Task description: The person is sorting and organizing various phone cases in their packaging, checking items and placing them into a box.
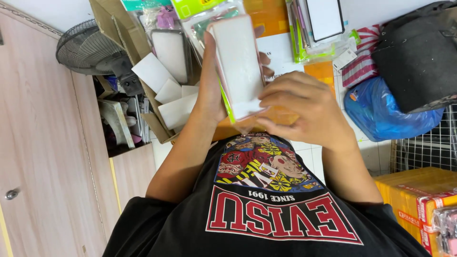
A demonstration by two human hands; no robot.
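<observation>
Black shirt cloth (266,223) with a red and white print fills the near edge of the view. Beyond it, a blue plastic bag (381,112) lies right of the hands, and a cardboard box (157,90) of white foam pieces stands to the left. Held up between them is a white phone case (238,62) in its clear sleeve. The left hand (209,81) closes its grip around the case's long edge; the right hand (304,107) pinches the lower end. A steady left hold and a light right pinch, I judge, keep the sleeve from tearing.
</observation>
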